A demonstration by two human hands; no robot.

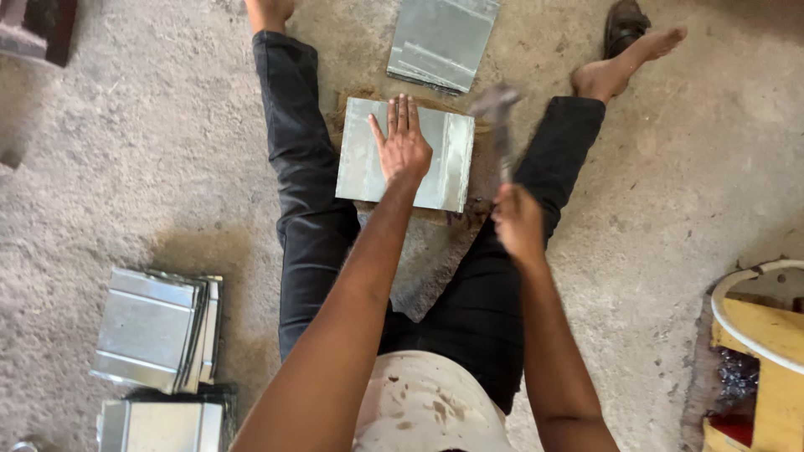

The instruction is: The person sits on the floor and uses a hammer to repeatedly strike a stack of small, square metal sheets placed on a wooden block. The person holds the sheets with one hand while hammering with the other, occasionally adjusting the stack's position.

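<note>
obs: person seated on concrete floor point(670, 209), legs spread; a flat metal sheet point(360, 159) lies between the knees on a worn wooden block point(469, 209), only edges of the block showing. taking the sheet as landmark: left hand point(402, 144) rests on top of it, near its middle, palm down, fingers point(400, 113) straight and close together, pointing away from the body; it presses flat, grips nothing. right hand point(517, 222) sits just off the sheet's right near corner, fist wrapped closed round the handle of a hammer point(500, 125); the handle runs away from the body, roughly parallel to the sheet's right edge, and the blurred head hangs above that edge's far corner, apart from the metal. sheet's long axis runs left to right, with a folded strip along the right edge. left hand is on the sheet; right hand is beside it. beyond the sheet's far edge lies a second sheet point(440, 38); well to its left, a stack of folded sheets point(155, 331)
</note>
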